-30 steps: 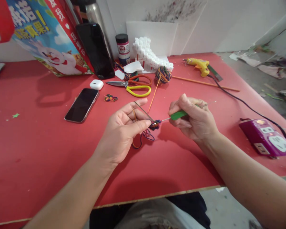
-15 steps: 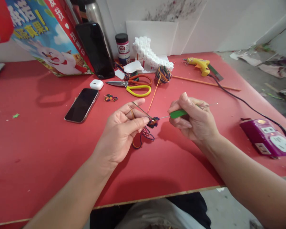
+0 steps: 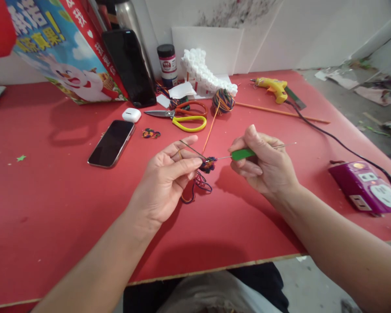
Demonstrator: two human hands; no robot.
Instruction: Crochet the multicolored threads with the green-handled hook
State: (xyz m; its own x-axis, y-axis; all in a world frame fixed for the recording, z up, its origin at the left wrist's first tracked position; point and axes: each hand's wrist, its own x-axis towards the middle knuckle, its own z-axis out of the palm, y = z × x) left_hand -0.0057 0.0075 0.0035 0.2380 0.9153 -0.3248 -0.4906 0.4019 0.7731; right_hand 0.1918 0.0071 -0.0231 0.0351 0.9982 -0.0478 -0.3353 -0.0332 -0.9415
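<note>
Between the thumb and fingers of my left hand (image 3: 169, 180) is a small multicoloured crochet piece (image 3: 209, 165). Yarn runs over the raised forefinger and around another finger of that hand. My right hand (image 3: 263, 163) grips the green handle of a crochet hook (image 3: 243, 154); its thin metal tip reaches into the piece, and a second metal end sticks out behind the hand. Loose yarn (image 3: 200, 182) dangles under the piece. An orange strand leads back to a multicoloured yarn ball (image 3: 223, 102). How the hook sits in the stitches is too small to tell.
Scissors (image 3: 189, 121), a small crocheted bit (image 3: 151, 133), a phone (image 3: 111, 143) and a white earbud case (image 3: 131, 115) lie beyond my left hand. A glue gun (image 3: 270, 87), an orange stick (image 3: 282, 113) and a purple power strip (image 3: 366, 187) are to the right on the red table (image 3: 68, 217).
The crochet piece has tilted and shifted slightly left, and the hook has moved a little left with my right hand. Both hands keep their grips.
</note>
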